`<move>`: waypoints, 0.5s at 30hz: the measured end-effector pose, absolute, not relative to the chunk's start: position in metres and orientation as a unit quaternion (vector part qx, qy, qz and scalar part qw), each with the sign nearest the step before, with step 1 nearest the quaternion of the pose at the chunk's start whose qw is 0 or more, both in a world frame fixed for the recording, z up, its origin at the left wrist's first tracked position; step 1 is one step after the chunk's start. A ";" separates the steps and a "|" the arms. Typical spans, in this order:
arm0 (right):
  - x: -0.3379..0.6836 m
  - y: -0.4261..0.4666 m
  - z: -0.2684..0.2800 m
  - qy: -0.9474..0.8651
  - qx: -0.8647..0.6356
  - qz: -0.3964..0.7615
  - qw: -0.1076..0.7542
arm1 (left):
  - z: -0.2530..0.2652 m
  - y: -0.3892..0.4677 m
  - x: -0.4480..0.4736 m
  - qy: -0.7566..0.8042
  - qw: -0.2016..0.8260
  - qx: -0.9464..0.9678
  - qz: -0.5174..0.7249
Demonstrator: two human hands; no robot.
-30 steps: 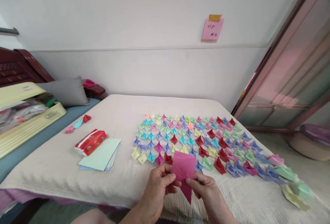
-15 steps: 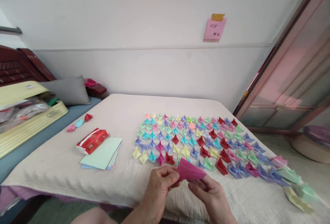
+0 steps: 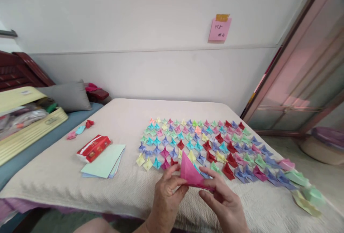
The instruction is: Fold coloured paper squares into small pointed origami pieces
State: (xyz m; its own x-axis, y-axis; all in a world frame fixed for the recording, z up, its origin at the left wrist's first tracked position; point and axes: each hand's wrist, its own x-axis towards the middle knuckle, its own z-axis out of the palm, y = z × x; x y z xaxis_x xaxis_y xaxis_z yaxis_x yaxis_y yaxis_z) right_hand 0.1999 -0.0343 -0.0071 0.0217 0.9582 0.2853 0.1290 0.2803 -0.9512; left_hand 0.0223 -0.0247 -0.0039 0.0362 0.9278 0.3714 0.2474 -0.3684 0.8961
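A folded sheet of magenta origami paper is held up between my two hands, over the near edge of the bed. My left hand pinches its left lower corner between thumb and fingers. The right side is gripped by my right hand, with fingers behind the paper and the thumb lower down. One tall point of the paper stands upward, and its bottom edge runs nearly level. Just beyond my hands, many small folded paper boats in several colours lie in rows on the cream bedspread.
Left of my hands lie a stack of coloured paper sheets and a red tissue packet. Farther left are three small folded pieces and a yellow box of bagged items. A pink note hangs on the wall.
The magenta paper has turned from a slanted, flatter shape to one with a point standing up. My hands have shifted grip slightly, and the whole view has moved a little to the right.
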 end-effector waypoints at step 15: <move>0.183 -0.028 -0.008 -0.472 -0.541 0.420 0.556 | -0.005 -0.025 0.026 0.493 0.487 0.475 0.542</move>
